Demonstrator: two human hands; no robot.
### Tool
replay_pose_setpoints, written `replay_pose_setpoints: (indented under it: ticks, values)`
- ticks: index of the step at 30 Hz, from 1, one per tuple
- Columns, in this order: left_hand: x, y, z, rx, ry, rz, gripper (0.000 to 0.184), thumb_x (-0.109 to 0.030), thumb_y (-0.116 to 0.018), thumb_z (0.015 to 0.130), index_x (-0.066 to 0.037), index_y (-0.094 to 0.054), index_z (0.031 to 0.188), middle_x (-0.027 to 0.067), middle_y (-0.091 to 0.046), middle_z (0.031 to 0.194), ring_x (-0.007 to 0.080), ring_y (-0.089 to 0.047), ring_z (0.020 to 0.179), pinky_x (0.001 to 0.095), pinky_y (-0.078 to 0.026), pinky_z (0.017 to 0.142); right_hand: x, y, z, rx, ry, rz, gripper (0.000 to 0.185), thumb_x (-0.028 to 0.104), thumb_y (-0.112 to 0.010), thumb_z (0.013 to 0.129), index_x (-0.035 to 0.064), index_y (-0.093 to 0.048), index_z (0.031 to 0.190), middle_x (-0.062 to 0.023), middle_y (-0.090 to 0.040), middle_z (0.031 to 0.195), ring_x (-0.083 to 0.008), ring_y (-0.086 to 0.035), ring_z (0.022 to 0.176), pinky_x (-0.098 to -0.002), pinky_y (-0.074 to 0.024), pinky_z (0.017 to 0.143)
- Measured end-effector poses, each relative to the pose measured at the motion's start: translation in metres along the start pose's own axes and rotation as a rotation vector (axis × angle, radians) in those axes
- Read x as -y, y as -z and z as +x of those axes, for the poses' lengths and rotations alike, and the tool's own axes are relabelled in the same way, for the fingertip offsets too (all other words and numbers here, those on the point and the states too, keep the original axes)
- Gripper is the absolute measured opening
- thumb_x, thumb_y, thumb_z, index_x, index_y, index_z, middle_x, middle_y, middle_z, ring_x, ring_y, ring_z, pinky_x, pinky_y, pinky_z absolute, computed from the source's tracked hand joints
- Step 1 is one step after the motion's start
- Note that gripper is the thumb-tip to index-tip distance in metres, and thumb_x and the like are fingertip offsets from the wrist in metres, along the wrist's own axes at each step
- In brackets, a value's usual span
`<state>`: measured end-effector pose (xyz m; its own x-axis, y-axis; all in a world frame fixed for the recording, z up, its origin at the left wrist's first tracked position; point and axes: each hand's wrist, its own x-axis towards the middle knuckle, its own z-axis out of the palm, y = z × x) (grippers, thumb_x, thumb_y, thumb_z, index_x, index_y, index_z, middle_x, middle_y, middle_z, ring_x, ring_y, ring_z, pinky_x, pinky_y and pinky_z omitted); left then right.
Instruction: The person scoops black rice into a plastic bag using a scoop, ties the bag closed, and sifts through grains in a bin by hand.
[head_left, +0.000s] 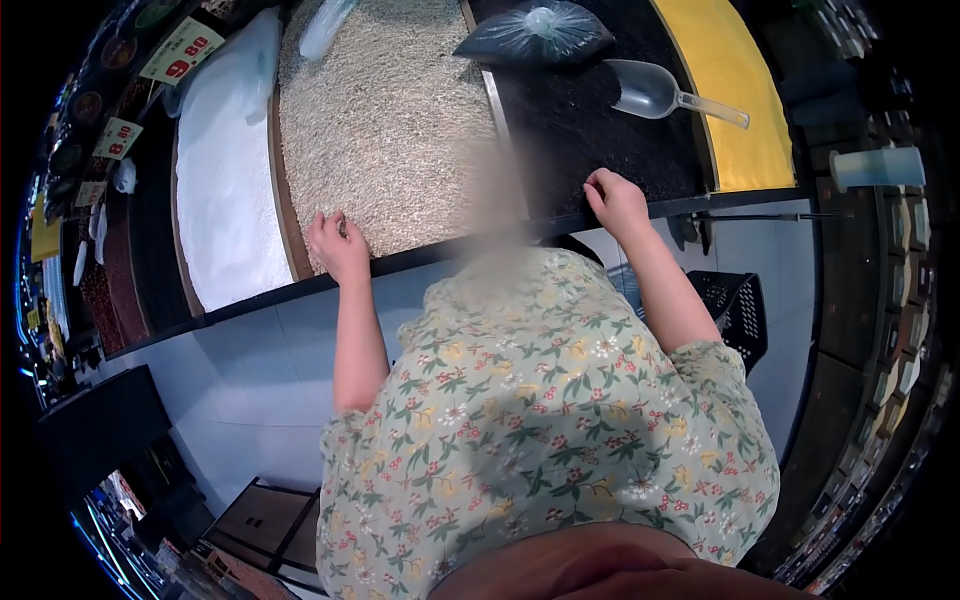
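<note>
Counter, front edge: both bare hands are reaching over bins of loose dry goods. Left hand (340, 248) is hovering or resting at the near edge of the pale grain (390, 130), beside its left divider (288, 215); its fingers are curling loosely. Contact with the grain, and anything between the fingers: cannot tell. Right hand (618, 205) is poising at the near edge of the black contents (560, 120), one bin to the right. Its fingers are bending inward, thumb side towards the pale grain; whether they are gripping anything: cannot tell.

Pale grain is lying directly ahead of the wearer, black contents adjoining on the right. Clear scoop (648, 90) is lying beyond the right hand, well apart from it: bowl is resting over the black contents, handle is crossing the divider towards the yellow contents (735, 80). Tied plastic bag (540, 32), dark inside, is sitting at the far part of the black bin, its left corner overlapping the divider.

White contents (225, 200) are filling the bin left of the pale grain; clear plastic (258, 70) is lying across their far end. Price card (184, 52) reading 9.80 is standing farther left. Black basket (748, 312) is showing below the right forearm. Blurred patch is obscuring mid-view.
</note>
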<state>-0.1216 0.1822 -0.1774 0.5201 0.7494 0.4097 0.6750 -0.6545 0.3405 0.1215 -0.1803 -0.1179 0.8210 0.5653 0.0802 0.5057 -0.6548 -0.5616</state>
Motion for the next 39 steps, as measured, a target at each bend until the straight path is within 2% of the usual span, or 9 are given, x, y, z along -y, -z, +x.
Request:
replay_pose_setpoints:
  ticks: [6, 12, 14, 15, 18, 19, 21, 28, 39]
  values:
    - [-0.001, -0.001, 0.000, 0.040, 0.050, -0.051, 0.023, -0.018, -0.060, 0.079, -0.010, -0.064, 0.101, 0.0133, -0.051, 0.128, 0.0356, -0.038, 0.126, 0.0482, -0.029, 0.105, 0.063, -0.029, 0.022, 0.022, 0.298, 0.075, 0.014, 0.022, -0.059, 0.082, 0.0074, -0.061, 0.083, -0.0118, -0.062, 0.076, -0.0327, -0.061, 0.071, -0.0422, -0.0504, 0.065]
    - [-0.006, 0.005, 0.001, 0.062, 0.080, -0.079, 0.025, -0.018, -0.060, 0.079, -0.010, -0.063, 0.103, 0.0128, -0.050, 0.129, 0.0347, -0.038, 0.126, 0.0472, -0.029, 0.105, 0.087, -0.051, 0.032, 0.072, 0.350, -0.035, 0.020, 0.021, -0.059, 0.079, 0.0092, -0.062, 0.095, -0.0098, -0.061, 0.094, -0.0290, -0.058, 0.093, -0.0406, -0.0487, 0.077]
    - [-0.006, 0.006, 0.000, 0.046, 0.096, -0.080, 0.027, -0.018, -0.060, 0.079, -0.010, -0.062, 0.105, 0.0130, -0.050, 0.129, 0.0345, -0.038, 0.126, 0.0469, -0.028, 0.105, 0.096, -0.052, 0.029, 0.031, 0.517, -0.062, 0.025, 0.021, -0.062, 0.075, 0.0085, -0.062, 0.096, -0.0108, -0.058, 0.097, -0.0309, -0.055, 0.096, -0.0416, -0.0476, 0.080]
    - [-0.008, 0.006, 0.001, 0.041, 0.085, -0.084, 0.028, -0.018, -0.060, 0.079, -0.009, -0.061, 0.106, 0.0133, -0.050, 0.129, 0.0343, -0.038, 0.126, 0.0468, -0.028, 0.106, 0.099, -0.057, 0.030, 0.052, 0.572, -0.042, 0.032, 0.021, -0.064, 0.071, 0.0081, -0.062, 0.100, -0.0134, -0.056, 0.108, -0.0329, -0.050, 0.108, -0.0409, -0.0446, 0.089]
    - [-0.009, 0.004, 0.002, 0.035, 0.081, -0.051, 0.035, -0.019, -0.059, 0.080, -0.008, -0.058, 0.113, 0.0145, -0.049, 0.130, 0.0342, -0.038, 0.126, 0.0467, -0.027, 0.106, 0.107, -0.067, 0.027, -0.020, 0.733, -0.134, 0.026, 0.013, -0.058, 0.072, 0.0047, -0.062, 0.096, -0.0165, -0.056, 0.111, -0.0364, -0.048, 0.114, -0.0436, -0.0396, 0.097]
    - [-0.010, 0.004, 0.002, 0.036, 0.066, -0.045, 0.037, -0.021, -0.059, 0.081, -0.008, -0.056, 0.116, 0.0147, -0.048, 0.131, 0.0343, -0.037, 0.126, 0.0469, -0.026, 0.107, 0.103, -0.072, 0.029, 0.008, 0.698, -0.067, 0.024, 0.013, -0.060, 0.071, 0.0063, -0.063, 0.094, -0.0142, -0.056, 0.113, -0.0352, -0.047, 0.117, -0.0447, -0.0388, 0.099]
    - [-0.013, 0.007, 0.001, 0.089, 0.059, -0.016, 0.044, -0.025, -0.058, 0.084, -0.009, -0.051, 0.124, 0.0154, -0.044, 0.136, 0.0345, -0.035, 0.129, 0.0477, -0.023, 0.108, 0.095, -0.080, 0.030, -0.004, 0.732, -0.023, 0.024, 0.013, -0.061, 0.071, 0.0070, -0.063, 0.094, -0.0130, -0.056, 0.113, -0.0348, -0.047, 0.117, -0.0446, -0.0387, 0.099]
    - [-0.020, 0.015, 0.008, 0.245, 0.096, 0.014, 0.047, -0.028, -0.056, 0.086, -0.009, -0.049, 0.128, 0.0160, -0.041, 0.139, 0.0342, -0.032, 0.132, 0.0483, -0.024, 0.108, 0.091, -0.088, 0.033, -0.022, 0.770, -0.021, 0.021, 0.014, -0.062, 0.070, 0.0055, -0.063, 0.089, -0.0110, -0.058, 0.108, -0.0326, -0.049, 0.110, -0.0429, -0.0402, 0.096]
    - [-0.018, 0.013, 0.007, 0.248, 0.084, 0.011, 0.047, -0.031, -0.054, 0.087, -0.009, -0.049, 0.129, 0.0164, -0.040, 0.139, 0.0356, -0.033, 0.131, 0.0472, -0.030, 0.106, 0.095, -0.086, 0.033, -0.058, 0.804, 0.020, 0.013, 0.010, -0.060, 0.069, 0.0038, -0.061, 0.080, -0.0095, -0.059, 0.095, -0.0294, -0.052, 0.096, -0.0400, -0.0428, 0.088]
